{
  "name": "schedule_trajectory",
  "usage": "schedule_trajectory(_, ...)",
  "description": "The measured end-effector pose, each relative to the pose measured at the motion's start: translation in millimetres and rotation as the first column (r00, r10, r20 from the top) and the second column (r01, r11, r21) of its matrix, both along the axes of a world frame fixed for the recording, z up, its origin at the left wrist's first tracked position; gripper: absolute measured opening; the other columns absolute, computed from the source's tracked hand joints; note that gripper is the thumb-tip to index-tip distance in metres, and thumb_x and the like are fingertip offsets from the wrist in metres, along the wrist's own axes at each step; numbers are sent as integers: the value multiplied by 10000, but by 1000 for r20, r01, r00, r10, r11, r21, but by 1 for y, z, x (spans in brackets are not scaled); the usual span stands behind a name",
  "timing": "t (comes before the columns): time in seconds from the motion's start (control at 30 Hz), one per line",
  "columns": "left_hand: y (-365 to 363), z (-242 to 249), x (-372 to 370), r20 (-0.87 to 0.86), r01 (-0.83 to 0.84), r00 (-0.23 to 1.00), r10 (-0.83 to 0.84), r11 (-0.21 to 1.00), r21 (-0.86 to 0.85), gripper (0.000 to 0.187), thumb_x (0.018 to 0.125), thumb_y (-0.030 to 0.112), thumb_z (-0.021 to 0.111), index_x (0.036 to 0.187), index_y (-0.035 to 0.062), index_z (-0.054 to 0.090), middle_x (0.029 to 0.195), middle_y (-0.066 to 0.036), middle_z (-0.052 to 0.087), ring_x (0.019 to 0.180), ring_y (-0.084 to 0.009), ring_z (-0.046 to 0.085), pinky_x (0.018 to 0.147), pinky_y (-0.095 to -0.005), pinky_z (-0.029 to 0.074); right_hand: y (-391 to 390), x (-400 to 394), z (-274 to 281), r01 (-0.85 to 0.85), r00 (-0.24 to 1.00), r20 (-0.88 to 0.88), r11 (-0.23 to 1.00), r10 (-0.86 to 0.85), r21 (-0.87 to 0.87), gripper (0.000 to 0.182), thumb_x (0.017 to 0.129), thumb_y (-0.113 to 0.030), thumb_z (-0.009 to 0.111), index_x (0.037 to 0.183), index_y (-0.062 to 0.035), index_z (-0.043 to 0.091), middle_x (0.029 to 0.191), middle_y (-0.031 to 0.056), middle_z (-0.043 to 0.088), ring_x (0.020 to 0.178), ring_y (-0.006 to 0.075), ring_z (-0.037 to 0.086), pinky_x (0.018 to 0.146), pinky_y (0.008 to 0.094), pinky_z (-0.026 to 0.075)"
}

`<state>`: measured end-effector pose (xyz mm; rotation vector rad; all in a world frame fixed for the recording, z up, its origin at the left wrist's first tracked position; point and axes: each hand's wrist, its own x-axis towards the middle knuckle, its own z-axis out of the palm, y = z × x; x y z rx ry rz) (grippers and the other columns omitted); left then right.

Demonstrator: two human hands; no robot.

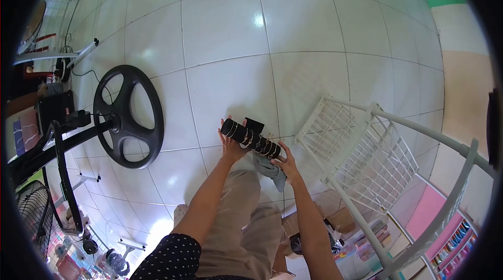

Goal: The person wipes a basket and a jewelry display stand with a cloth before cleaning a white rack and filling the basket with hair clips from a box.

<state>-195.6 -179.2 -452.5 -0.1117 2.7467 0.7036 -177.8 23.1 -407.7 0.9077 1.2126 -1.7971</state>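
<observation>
A black bracelet display bar (pixel 250 139) with several gold-toned bracelets around it is held tilted in front of my lap. My left hand (pixel 230 146) is wrapped around its left part, some fingers hidden behind the bar. At the bar's lower right end, my right hand (pixel 286 163) grips it with bent fingers. Behind the bar shows a flat black plate (pixel 255 125), which looks like the stand's base. A grey cloth (pixel 271 173) hangs below the bar, close to my right hand.
On the left stands a black steering-wheel-shaped part (pixel 129 116) on a black frame. To the right is a white wire rack (pixel 361 149) with metal rails. Cardboard boxes (pixel 343 221) and packaged goods lie below it. White tiles (pixel 225 91) cover the floor.
</observation>
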Motion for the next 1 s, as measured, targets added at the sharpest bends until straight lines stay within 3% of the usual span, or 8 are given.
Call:
schedule_trajectory(0.03,1,-2,-3,-33,29,999,-28,999,14,968,488,486,706,1304,240,247,1366,-175,80,1243,-420,-16,949,-581,91,0,0,-3,2,1000,6,1000,-2,1,731,667,69,618,1262,-196,286,1096,151,488,947,205,505,787,314,446)
schedule_trajectory(0.1,1,-5,-8,-63,62,996,-60,998,27,996,486,517,696,1317,245,219,1376,-174,48,1245,-421,-14,942,-595,79,-1,3,-14,-76,976,-201,995,87,63,693,650,94,615,1233,-166,346,1104,122,488,944,193,507,775,295,450)
schedule_trajectory(0.2,1,-11,-22,-97,125,988,-118,989,75,935,525,496,681,1309,244,239,1375,-173,54,1244,-420,22,950,-588,73,0,1,-16,-87,978,-180,992,101,86,646,641,93,619,1201,-132,390,1102,86,489,940,178,503,775,280,444)
schedule_trajectory(0.3,3,-10,-28,-53,189,980,-191,981,-29,806,587,453,653,1277,230,303,1374,-160,79,1252,-395,55,954,-584,76,1,-2,-10,-98,975,-189,990,116,104,629,638,94,614,1190,-117,399,1102,65,484,923,164,500,776,270,438)
schedule_trajectory(0.53,-4,-13,-25,-115,319,939,-325,945,-70,595,672,388,582,1169,122,391,1316,-66,263,1264,-308,115,962,-569,58,2,-9,7,-163,949,-244,972,201,167,608,645,87,596,1187,-107,402,1086,39,480,883,151,494,771,257,425)
schedule_trajectory(0.6,-6,-5,-25,-133,320,936,-327,945,-71,578,682,380,568,1164,116,393,1290,-58,305,1261,-304,130,962,-567,49,1,-9,16,-188,890,-369,954,267,236,597,651,63,593,1190,-103,398,1069,39,487,879,144,491,768,260,417)
schedule_trajectory(0.7,-11,17,-28,-161,322,930,-332,943,-85,576,685,371,561,1170,111,391,1236,-48,358,1248,-275,185,962,-566,36,-4,-10,43,-185,903,-333,946,271,266,575,662,35,584,1185,-130,412,909,69,549,838,137,505,733,262,413)
schedule_trajectory(1.0,-40,154,-33,-223,333,923,-314,941,52,529,686,294,538,1158,92,408,1158,-67,422,1156,-211,358,993,-492,56,-31,-1,170,-150,845,-451,937,287,316,596,692,-1,585,1233,-133,373,885,79,520,656,70,468,565,201,405)
